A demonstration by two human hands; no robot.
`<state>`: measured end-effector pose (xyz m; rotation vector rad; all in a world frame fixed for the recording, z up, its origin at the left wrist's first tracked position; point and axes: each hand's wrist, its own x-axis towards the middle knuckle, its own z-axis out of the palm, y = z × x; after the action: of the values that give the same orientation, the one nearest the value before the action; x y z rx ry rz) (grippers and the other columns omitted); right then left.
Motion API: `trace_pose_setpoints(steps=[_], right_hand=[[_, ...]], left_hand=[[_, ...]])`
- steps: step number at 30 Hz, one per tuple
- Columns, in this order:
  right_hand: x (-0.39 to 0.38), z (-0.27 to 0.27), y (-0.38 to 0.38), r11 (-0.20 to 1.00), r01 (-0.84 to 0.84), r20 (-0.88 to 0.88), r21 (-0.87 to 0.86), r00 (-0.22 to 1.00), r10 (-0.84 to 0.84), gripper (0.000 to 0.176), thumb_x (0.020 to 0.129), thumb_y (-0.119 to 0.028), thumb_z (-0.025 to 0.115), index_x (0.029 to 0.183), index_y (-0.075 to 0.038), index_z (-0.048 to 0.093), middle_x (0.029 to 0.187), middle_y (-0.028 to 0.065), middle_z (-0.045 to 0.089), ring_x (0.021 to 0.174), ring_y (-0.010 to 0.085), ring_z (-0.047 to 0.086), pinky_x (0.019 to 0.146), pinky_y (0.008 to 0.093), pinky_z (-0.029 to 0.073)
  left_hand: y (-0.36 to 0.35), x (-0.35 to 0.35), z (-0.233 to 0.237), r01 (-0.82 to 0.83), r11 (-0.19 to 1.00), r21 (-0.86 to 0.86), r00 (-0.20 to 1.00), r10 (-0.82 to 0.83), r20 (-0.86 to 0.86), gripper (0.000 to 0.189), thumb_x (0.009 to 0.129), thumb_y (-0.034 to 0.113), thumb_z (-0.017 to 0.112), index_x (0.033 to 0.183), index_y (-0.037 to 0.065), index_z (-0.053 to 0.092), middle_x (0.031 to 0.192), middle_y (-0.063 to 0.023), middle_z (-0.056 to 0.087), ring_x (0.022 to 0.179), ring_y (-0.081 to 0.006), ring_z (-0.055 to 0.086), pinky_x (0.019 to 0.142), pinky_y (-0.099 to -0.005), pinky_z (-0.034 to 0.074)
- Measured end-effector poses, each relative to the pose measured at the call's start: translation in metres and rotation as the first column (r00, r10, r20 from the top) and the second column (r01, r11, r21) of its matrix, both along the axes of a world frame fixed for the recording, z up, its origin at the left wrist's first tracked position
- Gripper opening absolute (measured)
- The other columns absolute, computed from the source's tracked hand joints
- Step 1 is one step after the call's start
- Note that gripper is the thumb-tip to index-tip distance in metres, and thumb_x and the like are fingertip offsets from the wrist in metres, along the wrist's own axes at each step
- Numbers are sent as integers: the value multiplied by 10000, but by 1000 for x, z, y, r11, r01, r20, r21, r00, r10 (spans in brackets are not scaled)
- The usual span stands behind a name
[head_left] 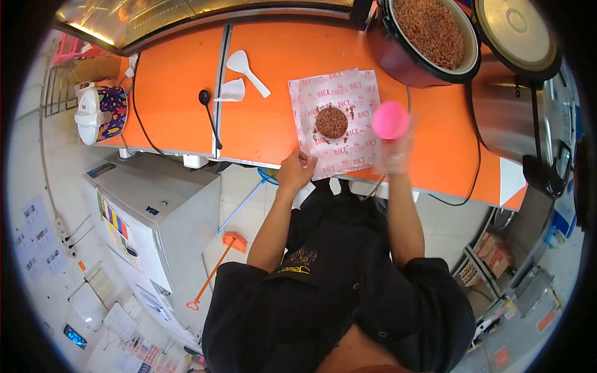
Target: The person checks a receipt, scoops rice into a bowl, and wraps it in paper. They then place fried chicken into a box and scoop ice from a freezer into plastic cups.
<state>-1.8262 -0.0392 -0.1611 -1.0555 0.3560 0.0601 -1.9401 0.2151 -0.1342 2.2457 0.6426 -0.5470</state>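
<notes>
My right hand (394, 155), in a clear plastic glove and blurred by motion, holds a small pink cup (391, 120) over the right side of the printed wrapping paper (308, 99). On the paper sits a round, flat-topped mound of brown rice (331, 122), with loose grains around it. At the paper's lower left edge, my bare left hand (295, 171) has its fingers curled and pinches the sheet; its fingertips are partly hidden.
An open pot of brown rice (429, 34) stands at the back right, beside a large steel pot (510, 118). A white rice paddle (249, 71), a white scoop (231, 91) and a black spoon (210, 118) lie left on the orange counter (174, 81).
</notes>
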Motion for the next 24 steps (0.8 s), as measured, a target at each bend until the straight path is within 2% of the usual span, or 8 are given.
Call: trace_pose_setpoints(steps=[3,7,8,10,13,17,22,24], right_hand=[[-27,18,-37,987,-145,-239,72,958,159,650,911,-468,668,1365,-41,486,1331,137,546,1237,316,530,1078,452,445],[-51,25,-50,902,-399,-471,163,772,427,562,926,-354,672,1348,-29,492,1278,132,567,1206,336,540,1059,486,434],[-55,40,-29,737,-565,-281,-370,824,491,517,906,-321,676,1309,-34,524,1243,134,582,1176,337,555,1039,492,435],[-61,82,29,-21,-63,-56,-998,631,774,431,866,-253,683,1229,-42,587,1173,138,610,1116,338,585,1000,504,436],[-53,3,1,-301,-116,-315,-947,536,784,333,770,-172,683,1090,-83,654,1131,124,630,1142,335,575,938,501,432],[-53,2,-10,-47,248,85,-968,496,864,319,717,-100,664,1036,-91,665,1136,88,637,1165,309,573,892,476,443],[-35,-21,-68,-102,127,-35,-987,447,894,225,804,-82,656,1027,-59,661,1119,85,645,1106,266,612,849,461,473],[-40,-14,-76,305,-396,39,-866,554,831,161,870,-105,639,1013,-35,661,1070,88,655,1016,235,638,784,426,493]], left_hand=[[-4,0,-10,41,993,106,999,-43,7,353,895,327,661,1052,11,652,882,-142,717,854,-288,698,767,-420,540],[4,0,-27,-355,743,-568,914,403,-44,331,970,277,586,1032,-44,640,852,-127,700,836,-236,688,759,-387,547],[7,12,-2,-464,630,-624,881,405,-245,331,984,269,572,1019,-54,637,854,-127,694,852,-225,683,759,-376,548],[22,15,1,-591,398,-701,806,324,-496,400,953,314,661,1034,-73,603,969,-163,670,911,-218,673,768,-335,555],[34,-2,-14,-57,871,-488,963,177,204,555,844,331,796,1121,-85,557,1182,-184,603,956,-193,662,783,-329,563],[24,22,46,526,829,188,770,-558,310,714,663,236,881,1294,156,557,1420,-107,457,1005,-270,674,788,-380,585],[42,-10,-25,499,864,-62,745,-391,540,229,789,112,763,1014,153,756,986,-32,692,874,-231,702,694,-357,570],[35,-26,-11,375,891,-256,809,-179,560,119,841,93,725,947,112,773,818,-38,701,798,-203,698,669,-324,552]])
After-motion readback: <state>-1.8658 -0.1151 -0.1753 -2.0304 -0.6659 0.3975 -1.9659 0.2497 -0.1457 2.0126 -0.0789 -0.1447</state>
